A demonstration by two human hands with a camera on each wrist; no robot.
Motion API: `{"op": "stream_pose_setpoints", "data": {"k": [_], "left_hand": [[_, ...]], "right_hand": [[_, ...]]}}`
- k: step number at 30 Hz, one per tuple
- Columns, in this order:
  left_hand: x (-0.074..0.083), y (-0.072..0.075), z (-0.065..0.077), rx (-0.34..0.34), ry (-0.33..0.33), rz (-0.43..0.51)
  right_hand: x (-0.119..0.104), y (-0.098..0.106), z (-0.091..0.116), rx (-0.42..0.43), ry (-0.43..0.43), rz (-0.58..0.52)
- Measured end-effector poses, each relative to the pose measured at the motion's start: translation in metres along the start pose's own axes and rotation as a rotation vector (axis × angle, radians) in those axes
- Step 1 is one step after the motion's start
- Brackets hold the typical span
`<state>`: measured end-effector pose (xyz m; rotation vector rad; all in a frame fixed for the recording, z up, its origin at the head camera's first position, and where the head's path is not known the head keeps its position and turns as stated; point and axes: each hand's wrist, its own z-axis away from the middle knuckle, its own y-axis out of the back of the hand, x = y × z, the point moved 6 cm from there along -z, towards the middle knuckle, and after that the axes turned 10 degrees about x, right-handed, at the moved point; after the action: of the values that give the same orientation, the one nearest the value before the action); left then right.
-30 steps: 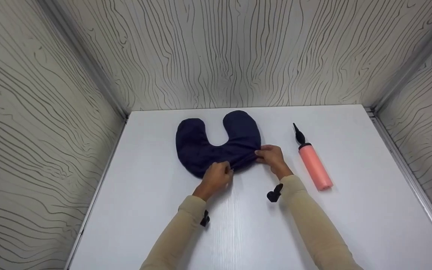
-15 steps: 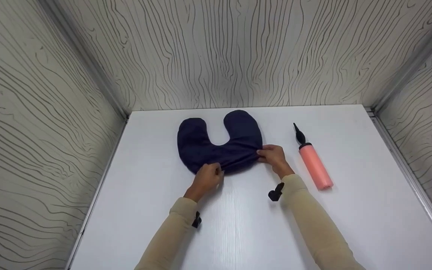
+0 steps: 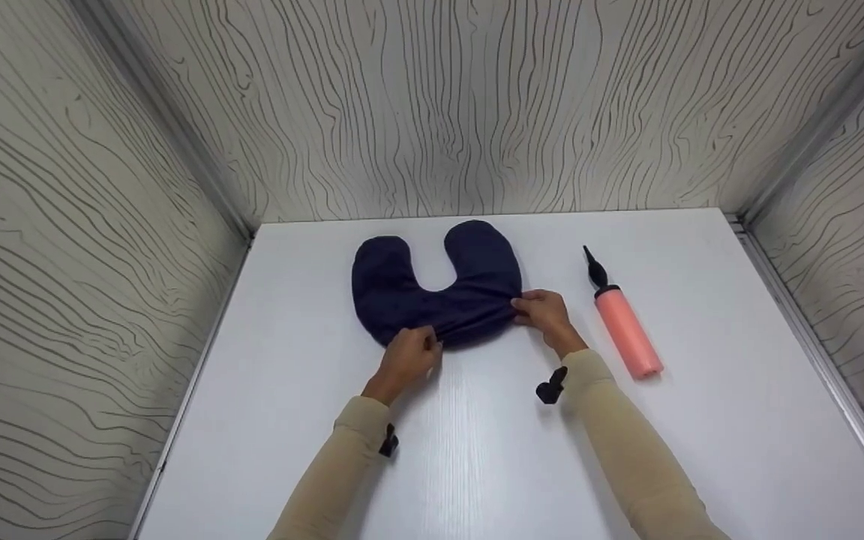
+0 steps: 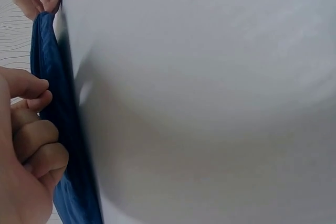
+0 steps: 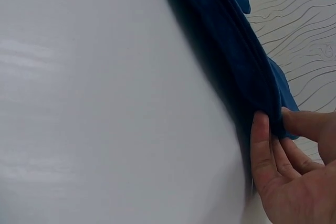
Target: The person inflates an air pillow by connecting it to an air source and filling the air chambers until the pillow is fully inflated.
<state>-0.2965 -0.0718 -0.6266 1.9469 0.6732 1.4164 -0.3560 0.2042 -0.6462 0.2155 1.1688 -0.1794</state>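
Observation:
A dark blue U-shaped neck pillow lies rather flat on the table, its two arms pointing away from me. My left hand is at the near curved edge, thumb and forefinger pinched together at the cloth and the other fingers curled. Any small part between those fingertips is hidden. At the right end of that edge, my right hand pinches the cover between thumb and fingers. In the right wrist view a seam line runs along the pillow's edge. The cloth between the hands is drawn into creases.
To the right of my right hand lies a pink hand pump with a black nozzle. The white table meets wood-patterned panels at the back and sides.
My left hand has slid leftward along the pillow's near edge, mostly in the first half second. The right hand keeps its pinch in about the same place.

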Motion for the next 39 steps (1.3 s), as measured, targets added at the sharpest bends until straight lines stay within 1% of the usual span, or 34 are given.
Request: {"op": "stream_pose_setpoints", "data": {"k": [3,6,8,11,16,22,28,34,39], "left_hand": [[-0.001,-0.001,0.0,-0.005,-0.004,-0.002],[-0.003,-0.001,0.0,-0.006,-0.007,-0.005],[-0.003,-0.001,0.0,0.004,-0.01,-0.007],[-0.004,0.0,0.0,0.014,-0.01,0.0],[-0.005,0.001,0.0,0.011,0.002,0.009],[-0.007,0.003,0.001,0.014,0.017,0.004],[-0.009,0.007,-0.001,0.02,0.007,0.012],[-0.019,0.014,0.0,0.016,0.037,0.017],[-0.028,0.022,0.002,0.034,0.077,0.018]], "right_hand": [[0.001,0.0,0.002,0.001,-0.009,0.006],[0.001,-0.001,0.006,0.01,-0.017,0.042],[0.0,-0.004,0.009,0.007,-0.02,0.075],[0.0,-0.007,0.014,-0.01,-0.026,0.092],[0.002,-0.008,0.016,-0.018,-0.033,0.06],[0.002,-0.008,0.016,-0.017,-0.018,0.049],[0.002,-0.007,0.015,-0.016,-0.003,0.023],[0.002,-0.007,0.013,-0.025,0.014,0.004],[0.002,-0.007,0.012,-0.022,0.021,-0.014]]}}
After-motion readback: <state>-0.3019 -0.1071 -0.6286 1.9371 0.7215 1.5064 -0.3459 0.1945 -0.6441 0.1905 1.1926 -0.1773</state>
